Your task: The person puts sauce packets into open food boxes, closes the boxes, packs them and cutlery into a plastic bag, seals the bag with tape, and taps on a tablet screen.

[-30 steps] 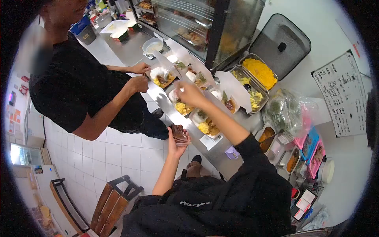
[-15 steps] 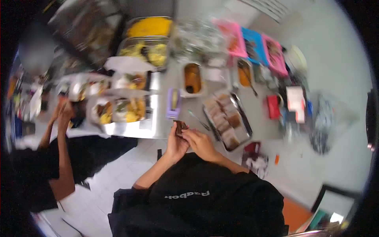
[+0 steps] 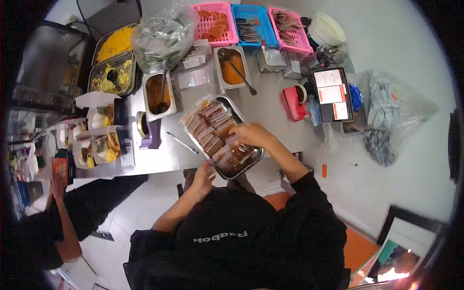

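Glare whitens the steel counter [image 3: 166, 157] while fisheye edges fade black.

Right hand [image 3: 253, 135] moves to the tray [image 3: 235, 109]

Joined around a brown packet half a second ago, the hands are now apart: the right reaches over the packets [image 3: 198, 125], and the left hand [image 3: 202, 180] sits by the tray's near-left side.

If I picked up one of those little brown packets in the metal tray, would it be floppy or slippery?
Probably a bit bendy: the packets seem to have thin, clear plastic around them. They might be slippery too, since that plastic looks shiny. And lifting one could nudge its neighbours, because they lie crowded together in the tray.
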Action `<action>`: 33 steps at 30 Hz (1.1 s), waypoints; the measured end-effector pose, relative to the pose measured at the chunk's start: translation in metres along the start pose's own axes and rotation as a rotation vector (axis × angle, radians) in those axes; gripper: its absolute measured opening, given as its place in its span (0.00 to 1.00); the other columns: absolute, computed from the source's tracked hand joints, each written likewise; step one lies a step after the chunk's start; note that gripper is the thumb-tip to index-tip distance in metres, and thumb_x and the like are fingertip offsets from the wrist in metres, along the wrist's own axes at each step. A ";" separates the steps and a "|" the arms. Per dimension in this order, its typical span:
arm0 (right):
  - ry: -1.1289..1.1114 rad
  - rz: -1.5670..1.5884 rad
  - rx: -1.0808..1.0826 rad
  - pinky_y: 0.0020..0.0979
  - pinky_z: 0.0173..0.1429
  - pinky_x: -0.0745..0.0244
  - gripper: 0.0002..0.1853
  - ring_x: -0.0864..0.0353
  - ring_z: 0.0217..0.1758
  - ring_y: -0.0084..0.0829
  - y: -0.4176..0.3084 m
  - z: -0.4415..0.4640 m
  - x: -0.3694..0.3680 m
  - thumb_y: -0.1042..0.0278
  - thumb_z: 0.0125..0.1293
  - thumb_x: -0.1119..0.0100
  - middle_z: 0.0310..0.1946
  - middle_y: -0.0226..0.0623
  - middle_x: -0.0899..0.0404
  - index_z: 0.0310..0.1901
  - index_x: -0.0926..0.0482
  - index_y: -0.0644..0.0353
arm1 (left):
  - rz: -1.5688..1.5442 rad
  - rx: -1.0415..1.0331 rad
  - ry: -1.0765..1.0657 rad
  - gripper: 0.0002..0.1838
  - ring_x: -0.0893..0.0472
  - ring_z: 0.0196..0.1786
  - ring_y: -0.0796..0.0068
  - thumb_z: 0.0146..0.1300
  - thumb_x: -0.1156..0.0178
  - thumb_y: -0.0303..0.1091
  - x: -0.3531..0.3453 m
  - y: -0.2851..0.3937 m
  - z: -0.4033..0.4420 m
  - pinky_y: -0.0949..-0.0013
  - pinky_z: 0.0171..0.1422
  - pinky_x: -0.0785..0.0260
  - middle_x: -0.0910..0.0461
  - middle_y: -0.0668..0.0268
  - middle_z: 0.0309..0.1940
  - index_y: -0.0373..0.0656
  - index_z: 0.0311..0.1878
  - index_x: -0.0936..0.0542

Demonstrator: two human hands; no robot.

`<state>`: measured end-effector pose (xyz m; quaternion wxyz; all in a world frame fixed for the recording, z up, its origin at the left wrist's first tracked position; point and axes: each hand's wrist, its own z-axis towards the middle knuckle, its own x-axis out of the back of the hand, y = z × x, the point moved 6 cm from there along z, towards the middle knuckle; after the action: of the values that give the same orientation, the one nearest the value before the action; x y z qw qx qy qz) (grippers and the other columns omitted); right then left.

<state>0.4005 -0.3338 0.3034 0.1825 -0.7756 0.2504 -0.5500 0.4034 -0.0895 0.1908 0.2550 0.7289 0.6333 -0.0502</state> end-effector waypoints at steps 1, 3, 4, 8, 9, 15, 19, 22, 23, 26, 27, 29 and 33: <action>0.132 -0.053 -0.086 0.47 0.48 0.29 0.14 0.24 0.48 0.46 0.015 -0.002 0.008 0.60 0.59 0.43 0.42 0.43 0.22 0.44 0.25 0.56 | -0.026 -0.033 0.043 0.16 0.32 0.49 0.70 0.63 0.48 0.44 0.001 -0.004 0.004 0.64 0.55 0.40 0.31 0.69 0.48 0.47 0.50 0.30; 0.210 -0.053 -0.236 0.47 0.49 0.30 0.17 0.24 0.49 0.47 0.043 -0.015 0.004 0.57 0.59 0.41 0.43 0.45 0.23 0.44 0.26 0.61 | -0.065 -0.102 0.140 0.15 0.32 0.46 0.72 0.63 0.47 0.44 0.005 -0.013 0.005 0.66 0.53 0.40 0.30 0.70 0.45 0.48 0.48 0.29; 0.157 -0.010 -0.303 0.47 0.49 0.29 0.19 0.24 0.49 0.48 0.061 -0.032 -0.005 0.57 0.59 0.41 0.44 0.46 0.23 0.44 0.26 0.63 | -0.055 -0.140 0.145 0.14 0.32 0.39 0.73 0.63 0.47 0.44 -0.002 -0.011 -0.005 0.68 0.49 0.40 0.29 0.70 0.42 0.48 0.47 0.28; 0.280 0.367 -0.236 0.44 0.52 0.31 0.21 0.26 0.49 0.56 0.107 -0.051 -0.089 0.60 0.60 0.41 0.44 0.57 0.24 0.47 0.28 0.68 | -0.093 -0.252 0.176 0.20 0.30 0.53 0.72 0.62 0.47 0.38 -0.003 -0.033 0.018 0.68 0.57 0.40 0.28 0.67 0.47 0.43 0.56 0.32; 0.332 0.373 -0.257 0.43 0.52 0.31 0.20 0.27 0.49 0.57 0.107 -0.054 -0.089 0.60 0.60 0.41 0.43 0.58 0.24 0.47 0.28 0.68 | -0.122 -0.307 0.177 0.20 0.29 0.52 0.72 0.62 0.47 0.37 -0.011 -0.036 0.023 0.68 0.57 0.38 0.27 0.67 0.47 0.42 0.56 0.32; 0.444 0.494 -0.246 0.45 0.44 0.30 0.16 0.25 0.42 0.59 0.095 -0.062 -0.094 0.61 0.63 0.44 0.35 0.58 0.24 0.44 0.27 0.66 | -0.139 -0.476 0.235 0.19 0.25 0.46 0.71 0.64 0.48 0.35 -0.014 -0.047 0.030 0.67 0.54 0.33 0.25 0.63 0.45 0.36 0.54 0.32; 0.509 0.570 -0.178 0.45 0.41 0.29 0.14 0.23 0.40 0.56 0.099 -0.076 -0.099 0.61 0.64 0.45 0.33 0.55 0.22 0.42 0.27 0.64 | -0.018 -0.505 0.291 0.17 0.25 0.46 0.71 0.65 0.48 0.36 -0.032 -0.042 -0.001 0.69 0.52 0.32 0.25 0.61 0.44 0.34 0.52 0.31; 0.464 0.588 -0.186 0.43 0.41 0.29 0.14 0.23 0.40 0.56 0.105 -0.080 -0.098 0.62 0.64 0.45 0.33 0.55 0.23 0.42 0.27 0.65 | -0.048 -0.485 0.335 0.16 0.24 0.43 0.70 0.66 0.47 0.39 -0.051 -0.041 -0.020 0.67 0.49 0.30 0.26 0.61 0.40 0.36 0.49 0.32; 0.465 0.573 -0.181 0.43 0.41 0.29 0.14 0.23 0.40 0.56 0.107 -0.080 -0.096 0.62 0.64 0.45 0.33 0.55 0.23 0.43 0.28 0.65 | -0.059 -0.488 0.337 0.16 0.24 0.42 0.70 0.66 0.47 0.39 -0.055 -0.042 -0.020 0.67 0.48 0.29 0.26 0.61 0.40 0.36 0.48 0.33; 0.448 0.575 -0.141 0.43 0.42 0.29 0.14 0.23 0.41 0.56 0.109 -0.079 -0.091 0.62 0.65 0.46 0.34 0.56 0.23 0.44 0.28 0.65 | 0.031 -0.505 0.410 0.16 0.24 0.41 0.71 0.66 0.47 0.41 -0.037 -0.049 0.004 0.65 0.46 0.28 0.26 0.61 0.39 0.38 0.46 0.34; 0.424 0.588 -0.153 0.43 0.42 0.29 0.14 0.23 0.42 0.56 0.111 -0.077 -0.092 0.62 0.65 0.46 0.34 0.57 0.23 0.44 0.28 0.65 | 0.014 -0.511 0.403 0.16 0.24 0.41 0.71 0.67 0.47 0.41 -0.038 -0.049 0.005 0.65 0.46 0.28 0.26 0.61 0.39 0.38 0.46 0.33; 0.414 0.573 -0.117 0.44 0.42 0.29 0.15 0.24 0.41 0.57 0.112 -0.074 -0.089 0.61 0.65 0.46 0.33 0.56 0.23 0.43 0.28 0.66 | -0.023 -0.517 0.390 0.16 0.25 0.41 0.71 0.67 0.47 0.41 -0.039 -0.049 0.008 0.65 0.45 0.28 0.26 0.60 0.38 0.39 0.45 0.33; 0.254 0.292 -0.078 0.45 0.37 0.26 0.20 0.21 0.34 0.55 0.113 -0.069 -0.079 0.53 0.67 0.49 0.28 0.56 0.23 0.38 0.28 0.68 | -0.003 -0.539 0.449 0.14 0.26 0.39 0.72 0.67 0.47 0.41 -0.041 -0.046 0.008 0.68 0.43 0.29 0.27 0.61 0.38 0.39 0.44 0.33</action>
<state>0.2926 -0.3793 0.2025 0.1971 -0.6619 0.4022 -0.6010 0.3540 -0.1266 0.1866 0.2926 0.6271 0.6653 0.2800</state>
